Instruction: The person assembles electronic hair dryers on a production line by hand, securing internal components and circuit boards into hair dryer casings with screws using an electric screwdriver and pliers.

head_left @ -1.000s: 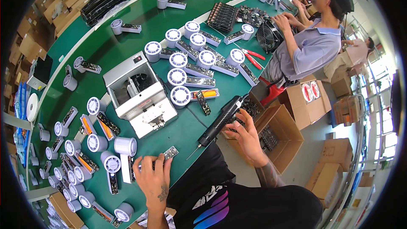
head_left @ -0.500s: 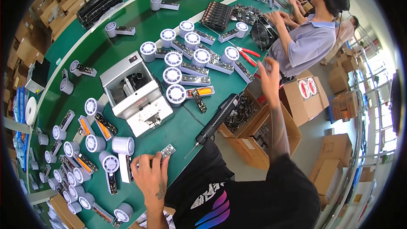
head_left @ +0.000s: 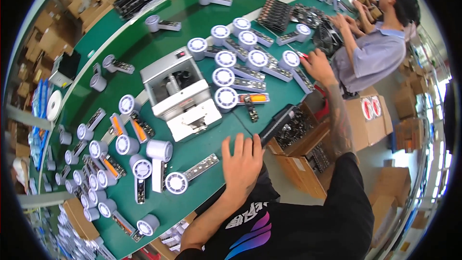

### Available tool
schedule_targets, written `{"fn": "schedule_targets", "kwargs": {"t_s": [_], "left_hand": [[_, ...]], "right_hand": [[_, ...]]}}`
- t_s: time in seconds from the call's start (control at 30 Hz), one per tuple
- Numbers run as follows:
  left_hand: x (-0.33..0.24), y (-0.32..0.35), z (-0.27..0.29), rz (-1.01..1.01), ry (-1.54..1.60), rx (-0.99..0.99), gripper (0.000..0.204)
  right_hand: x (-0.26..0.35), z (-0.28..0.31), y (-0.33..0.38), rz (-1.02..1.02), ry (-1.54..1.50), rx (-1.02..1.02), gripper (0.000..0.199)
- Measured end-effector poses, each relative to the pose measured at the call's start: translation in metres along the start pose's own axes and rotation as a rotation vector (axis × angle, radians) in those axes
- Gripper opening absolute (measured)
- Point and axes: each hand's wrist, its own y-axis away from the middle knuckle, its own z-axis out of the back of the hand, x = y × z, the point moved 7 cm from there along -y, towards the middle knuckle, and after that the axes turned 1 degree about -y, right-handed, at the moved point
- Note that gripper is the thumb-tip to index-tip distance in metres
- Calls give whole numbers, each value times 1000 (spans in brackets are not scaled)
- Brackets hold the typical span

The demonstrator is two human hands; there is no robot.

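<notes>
My left hand (head_left: pixel 243 166) is spread over the lower end of a black electric screwdriver (head_left: pixel 278 124) at the table's near edge, hiding its tip. I cannot tell how firmly it touches the tool. My right hand (head_left: pixel 318 69), farther right, has its fingers closed on red-handled pliers (head_left: pixel 302 55), mostly covered by the hand. Left of my left hand lies a small white fan unit (head_left: pixel 177 183), a round grille head with a long handle holding a circuit board. Several similar fan units (head_left: pixel 224 77) lie grouped between the pliers and a silver machine (head_left: pixel 182 98).
More fan units (head_left: pixel 127 144) crowd the table's left side. Cardboard boxes of small parts (head_left: pixel 293 127) stand below the right edge. A co-worker in a grey shirt (head_left: pixel 370 60) works at the far right, beside stacked black parts (head_left: pixel 275 15).
My left hand has let go of the fan unit, now lying flat, and moved right over the screwdriver. My right hand has reached onto the pliers. The view has shifted.
</notes>
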Motion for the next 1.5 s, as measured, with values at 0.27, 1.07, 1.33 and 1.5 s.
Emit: {"fn": "schedule_targets", "kwargs": {"t_s": [0.27, 1.07, 1.33, 1.5], "left_hand": [[25, -15, -16, 35, -130, -78, 39], [53, 49, 86, 209, 152, -183, 31], [84, 63, 105, 272, 172, -297, 27], [88, 70, 104, 281, 210, -302, 26]], "right_hand": [[-52, 20, 18, -79, -864, -242, 39], [322, 120, 131, 57, -736, 605, 28], [344, 127, 125, 255, -516, 355, 26], [352, 129, 127, 320, -412, 295, 22]]}}
